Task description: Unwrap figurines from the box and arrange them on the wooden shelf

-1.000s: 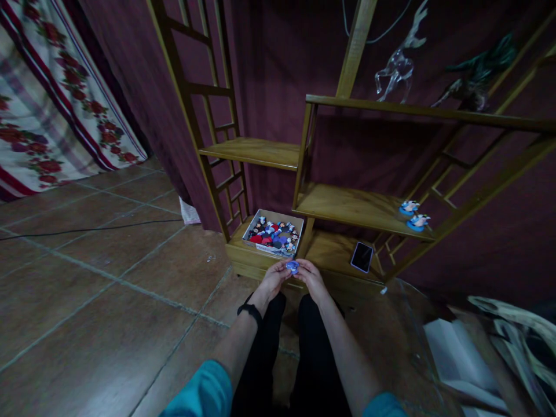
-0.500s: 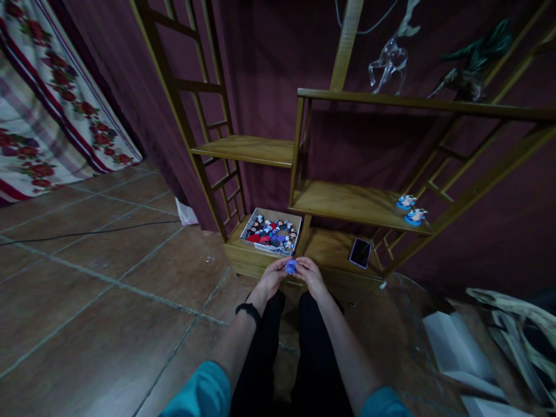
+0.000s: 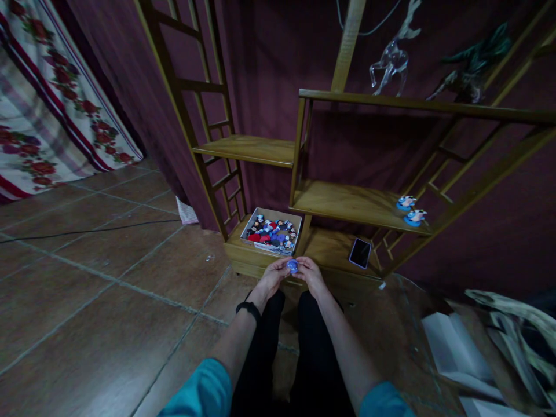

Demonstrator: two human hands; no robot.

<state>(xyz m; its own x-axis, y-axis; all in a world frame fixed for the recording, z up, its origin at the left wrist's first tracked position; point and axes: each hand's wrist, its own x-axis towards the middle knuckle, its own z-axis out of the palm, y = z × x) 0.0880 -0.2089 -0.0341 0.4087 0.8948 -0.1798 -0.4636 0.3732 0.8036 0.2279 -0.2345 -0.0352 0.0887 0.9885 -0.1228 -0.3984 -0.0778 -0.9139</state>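
Between my two hands is a small round purple piece [image 3: 292,266], too small to make out in detail. My left hand [image 3: 273,274] pinches it from the left, and my right hand [image 3: 309,271] grips its right side. Just beyond the hands, an open cardboard box [image 3: 278,250] sits on the bottom shelf. It is filled with several little figurines [image 3: 271,233] in red, white, black and purple. Two more figurines on blue bases [image 3: 414,218] stand together on the middle right shelf, well away from my hands.
A wooden shelf unit [image 3: 343,200] spans the view ahead. On its lower right shelf lies a phone [image 3: 360,253]. A clear deer ornament [image 3: 392,61] and a dark green statue [image 3: 473,63] stand higher up. White boxes [image 3: 456,344] lie at right; a black cable [image 3: 87,231] crosses the floor.
The purple piece has turned slightly between my fingers and shifted a touch to the right. Both hands stay in nearly the same place.
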